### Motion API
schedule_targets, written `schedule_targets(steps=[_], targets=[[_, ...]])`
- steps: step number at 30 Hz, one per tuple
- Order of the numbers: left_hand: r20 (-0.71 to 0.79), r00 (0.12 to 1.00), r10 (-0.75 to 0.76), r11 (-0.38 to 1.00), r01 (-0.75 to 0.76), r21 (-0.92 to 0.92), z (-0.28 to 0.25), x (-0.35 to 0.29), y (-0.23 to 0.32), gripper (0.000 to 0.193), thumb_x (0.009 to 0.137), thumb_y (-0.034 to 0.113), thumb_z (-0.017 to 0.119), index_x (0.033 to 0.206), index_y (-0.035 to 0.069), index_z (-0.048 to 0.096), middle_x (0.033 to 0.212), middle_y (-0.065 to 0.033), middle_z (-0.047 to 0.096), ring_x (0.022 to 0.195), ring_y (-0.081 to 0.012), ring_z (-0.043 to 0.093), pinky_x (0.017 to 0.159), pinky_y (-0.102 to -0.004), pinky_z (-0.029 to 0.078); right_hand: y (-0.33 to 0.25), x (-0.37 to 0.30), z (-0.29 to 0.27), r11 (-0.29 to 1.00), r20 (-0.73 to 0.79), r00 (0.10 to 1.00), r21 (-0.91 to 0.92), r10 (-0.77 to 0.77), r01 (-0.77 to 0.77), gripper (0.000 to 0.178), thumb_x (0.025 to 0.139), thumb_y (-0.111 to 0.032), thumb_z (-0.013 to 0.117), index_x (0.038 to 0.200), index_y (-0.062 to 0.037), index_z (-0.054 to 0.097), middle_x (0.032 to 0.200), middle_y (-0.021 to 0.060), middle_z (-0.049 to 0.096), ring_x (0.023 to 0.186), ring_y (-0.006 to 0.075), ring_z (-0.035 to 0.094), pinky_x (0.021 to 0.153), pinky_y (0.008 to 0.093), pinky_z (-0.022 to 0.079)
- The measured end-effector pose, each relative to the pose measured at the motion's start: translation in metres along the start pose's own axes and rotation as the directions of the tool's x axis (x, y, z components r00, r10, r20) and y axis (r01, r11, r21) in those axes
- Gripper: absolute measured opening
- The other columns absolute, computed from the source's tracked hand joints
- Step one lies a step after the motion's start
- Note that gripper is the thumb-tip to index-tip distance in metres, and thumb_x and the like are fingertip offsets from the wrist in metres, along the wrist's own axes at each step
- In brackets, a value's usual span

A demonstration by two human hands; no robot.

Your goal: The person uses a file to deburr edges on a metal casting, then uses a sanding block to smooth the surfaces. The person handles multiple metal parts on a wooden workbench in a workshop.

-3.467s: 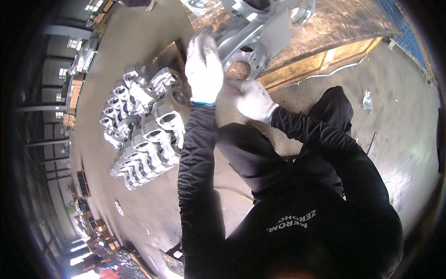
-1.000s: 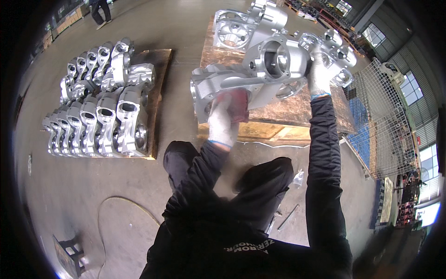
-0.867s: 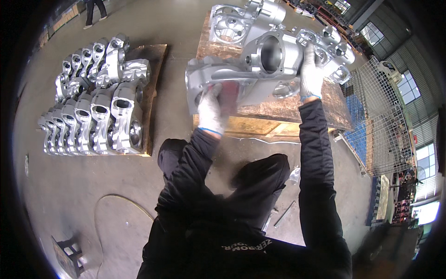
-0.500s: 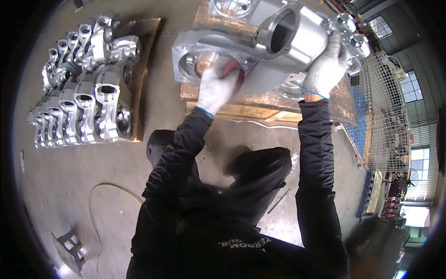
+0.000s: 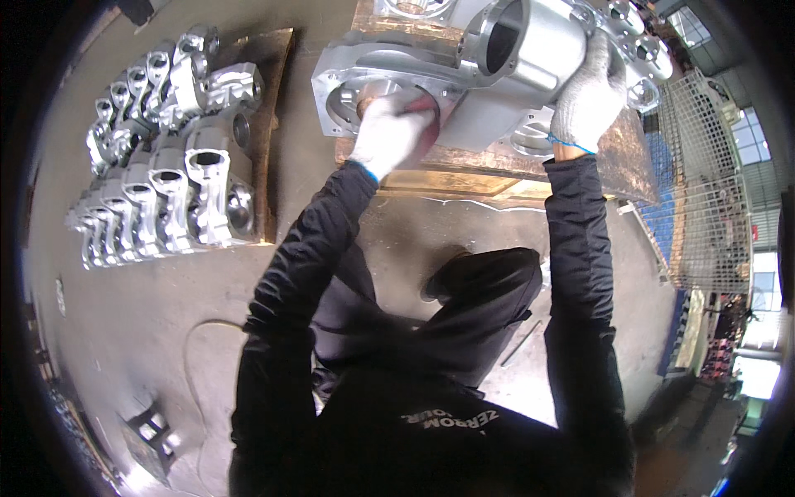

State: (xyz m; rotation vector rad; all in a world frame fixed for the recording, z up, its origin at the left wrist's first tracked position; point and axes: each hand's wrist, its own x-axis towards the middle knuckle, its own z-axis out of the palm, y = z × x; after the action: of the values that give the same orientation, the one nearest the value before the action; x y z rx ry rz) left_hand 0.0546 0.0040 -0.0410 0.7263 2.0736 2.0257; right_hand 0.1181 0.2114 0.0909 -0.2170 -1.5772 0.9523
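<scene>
A large silver metal casting (image 5: 542,62) lies on a wooden pallet, with a round bore at its upper end and a square flange at its left. My left hand (image 5: 387,137), in a white glove, is closed on a dark red pad (image 5: 428,124) at the flange's opening; the pad's exact kind is hard to make out. My right hand (image 5: 590,103), also gloved in white, grips the right side of the casting's cylindrical part, its fingers curving over the metal.
Under the casting is the wooden pallet (image 5: 464,184), with more silver castings at its far side. Another pallet (image 5: 269,132) at the left bears rows of similar castings (image 5: 170,186). A wire mesh cage (image 5: 708,182) stands at the right. A hose (image 5: 189,373) and a small stand (image 5: 149,443) are on the floor.
The whole view has shifted slightly. My left hand stays at the flange opening with the red pad, less blurred now. My right hand keeps its place on the casting.
</scene>
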Motion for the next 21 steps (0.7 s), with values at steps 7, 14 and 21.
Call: schedule_targets(steps=[7,14,21], targets=[[-0.049,0.997,-0.065,0.222,-0.034,-0.974,-0.033,-0.015,-0.030,0.034,0.103,0.024,0.060,0.127,0.001,0.060,0.125,-0.0116,0.068,0.110,-0.0224,0.070,0.088,-0.0374,0.061,-0.029,-0.006,-0.016,0.955,0.119,0.991,-0.296,0.062,-0.024,0.046,0.104,-0.032,0.060,0.135,0.0029,0.058,0.131,0.0248,0.062,0.123,0.0313,0.060,0.104,0.0385,0.048],[-0.016,0.986,0.167,0.972,-0.161,0.172,0.012,-0.014,-0.049,0.046,0.089,0.008,0.069,0.135,0.005,0.066,0.123,-0.0179,0.073,0.108,-0.0291,0.071,0.091,-0.0377,0.056,-0.019,-0.010,-0.004,0.997,-0.076,0.994,0.031,0.075,-0.073,0.048,0.102,-0.031,0.066,0.130,0.0079,0.061,0.112,0.0238,0.071,0.104,0.0285,0.069,0.089,0.0365,0.054],[0.474,0.872,-0.121,-0.017,-0.479,0.877,-0.039,0.004,-0.002,0.033,0.081,0.021,0.069,0.112,0.014,0.073,0.106,-0.0151,0.074,0.100,-0.0357,0.071,0.086,-0.0472,0.057,-0.008,-0.005,-0.021,0.960,-0.034,0.992,-0.260,-0.121,0.109,0.062,0.099,-0.035,0.067,0.139,0.0093,0.052,0.117,0.0290,0.068,0.111,0.0363,0.068,0.095,0.0406,0.054]])
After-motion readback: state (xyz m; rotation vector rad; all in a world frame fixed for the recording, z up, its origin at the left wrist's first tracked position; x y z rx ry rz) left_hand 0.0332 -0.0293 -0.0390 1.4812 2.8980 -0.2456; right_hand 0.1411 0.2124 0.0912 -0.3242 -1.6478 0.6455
